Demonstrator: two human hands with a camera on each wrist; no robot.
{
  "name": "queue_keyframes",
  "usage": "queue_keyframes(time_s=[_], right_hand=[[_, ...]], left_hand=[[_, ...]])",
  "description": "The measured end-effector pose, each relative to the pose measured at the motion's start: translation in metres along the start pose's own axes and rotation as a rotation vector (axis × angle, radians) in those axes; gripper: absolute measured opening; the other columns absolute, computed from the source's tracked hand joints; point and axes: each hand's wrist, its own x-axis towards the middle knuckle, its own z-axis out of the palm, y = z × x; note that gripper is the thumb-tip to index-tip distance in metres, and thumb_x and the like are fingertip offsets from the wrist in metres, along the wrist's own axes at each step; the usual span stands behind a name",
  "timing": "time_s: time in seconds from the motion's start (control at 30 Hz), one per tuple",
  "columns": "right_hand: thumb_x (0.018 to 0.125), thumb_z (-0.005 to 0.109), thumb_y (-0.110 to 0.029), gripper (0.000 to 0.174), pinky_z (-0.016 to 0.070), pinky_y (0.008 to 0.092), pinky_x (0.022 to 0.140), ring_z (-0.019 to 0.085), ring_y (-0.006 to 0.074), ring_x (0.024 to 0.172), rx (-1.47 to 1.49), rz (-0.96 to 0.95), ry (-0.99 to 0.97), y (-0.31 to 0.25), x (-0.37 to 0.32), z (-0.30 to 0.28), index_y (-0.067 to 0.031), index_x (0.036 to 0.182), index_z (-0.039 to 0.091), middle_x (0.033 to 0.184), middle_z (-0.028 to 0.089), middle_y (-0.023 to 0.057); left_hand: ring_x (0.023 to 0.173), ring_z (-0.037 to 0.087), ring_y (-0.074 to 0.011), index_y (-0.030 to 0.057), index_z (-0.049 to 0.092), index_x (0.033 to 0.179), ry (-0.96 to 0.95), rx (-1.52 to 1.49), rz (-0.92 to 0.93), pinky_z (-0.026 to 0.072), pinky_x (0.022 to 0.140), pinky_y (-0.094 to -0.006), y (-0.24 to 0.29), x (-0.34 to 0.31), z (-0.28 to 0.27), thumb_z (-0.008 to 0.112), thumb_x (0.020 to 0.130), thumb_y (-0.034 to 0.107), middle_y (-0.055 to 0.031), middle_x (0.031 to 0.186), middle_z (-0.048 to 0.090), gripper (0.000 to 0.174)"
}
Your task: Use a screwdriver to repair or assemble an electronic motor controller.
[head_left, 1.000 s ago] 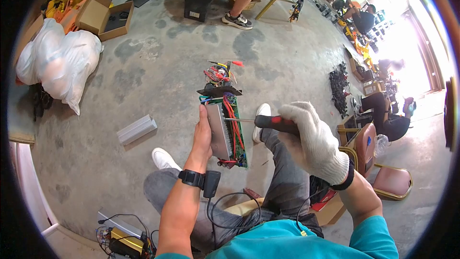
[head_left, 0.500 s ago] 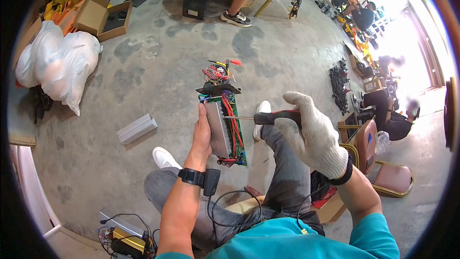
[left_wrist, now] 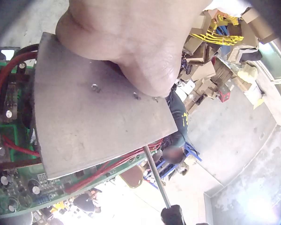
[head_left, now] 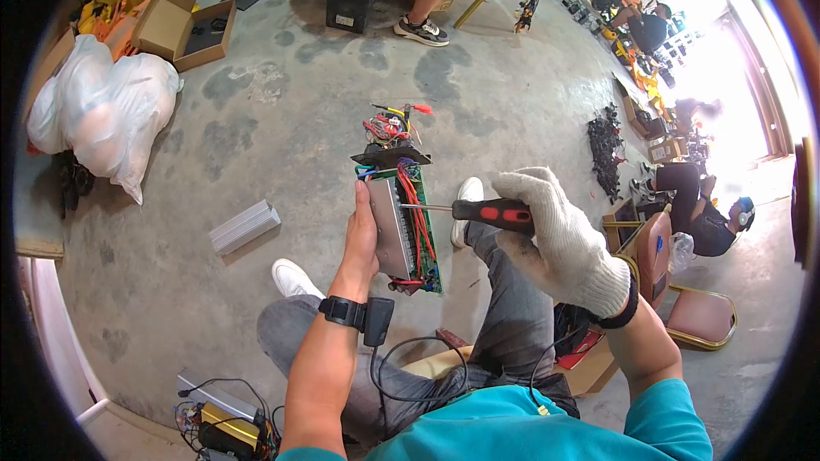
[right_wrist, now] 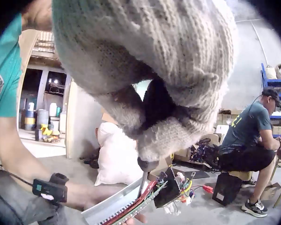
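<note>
Floor (head_left: 282, 128) of stained concrete fills most of the head view. Two bulging white sacks (head_left: 102, 115) lie at its left edge, with open cardboard boxes (head_left: 175, 26) just beyond them. A red-seated chair (head_left: 696, 320) with a gold frame stands at the right, near the person's right elbow. A ribbed aluminium casing (head_left: 245, 228) lies alone on the floor, well apart from the sacks and to the left of the person's white shoe.

Above the knees, the bare left hand (head_left: 360, 243) holds a long green circuit board (head_left: 430, 248) upright, its far end topped by a tangle of red, yellow and black wires (head_left: 389, 130). A grey metal plate (head_left: 391, 230) lies along the left side of the board. The left wrist view shows the thumb pressed flat on this plate (left_wrist: 93, 122) near two small screws, so the left fingers are gripping the board from its edge. Red leads run beside the plate down the length of the board.

The right hand (head_left: 555, 239), in a white knit glove, has its fingers wrapped round the black-and-red handle of a screwdriver (head_left: 495, 215). The tool lies nearly level, pointing left. Its thin shaft (left_wrist: 155, 176) meets the board at the right edge of the plate, near the upper end, among the red leads. In the right wrist view the glove (right_wrist: 168, 70) hides the handle, and only the shaft shows, running down to the board.
</note>
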Motion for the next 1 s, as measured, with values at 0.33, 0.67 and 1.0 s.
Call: queue_keyframes(time_s=[0.33, 0.67, 1.0], right_hand=[[0.09, 0.073, -0.001, 0.059, 0.0589, 0.0404, 0.082, 0.073, 0.0352, 0.1, 0.049, 0.05, 0.006, -0.003, 0.0, 0.001, -0.004, 0.142, 0.046, 0.12, 0.061, 0.0199], [0.087, 0.071, 0.0, 0.061, 0.0588, 0.0433, 0.08, 0.071, 0.039, 0.095, -0.016, -0.086, -0.004, -0.006, 0.001, -0.002, -0.0069, 0.144, 0.049, 0.119, 0.06, 0.0198], [0.09, 0.077, -0.01, 0.058, 0.0589, 0.0448, 0.082, 0.073, 0.0378, 0.099, 0.007, 0.052, -0.052, -0.015, 0.005, -0.009, -0.0062, 0.141, 0.048, 0.115, 0.067, 0.0187]], left_hand=[[0.099, 0.074, -0.0179, 0.0024, 0.063, 0.136, 0.0, 0.011, 0.003, 0.0614, 0.087, -0.0338, 0.0, 0.001, -0.001, 0.032, 0.106, 0.074, -0.0116, 0.116, 0.074, 0.083], [0.101, 0.074, -0.0186, 0.0012, 0.063, 0.135, -0.003, -0.024, -0.005, 0.0598, 0.091, -0.0348, -0.003, 0.005, -0.004, 0.034, 0.107, 0.072, -0.0119, 0.115, 0.075, 0.082], [0.107, 0.071, -0.019, 0.0008, 0.066, 0.133, 0.032, -0.001, -0.029, 0.0556, 0.097, -0.0354, 0.001, 0.002, 0.0, 0.037, 0.106, 0.071, -0.012, 0.12, 0.074, 0.081]])
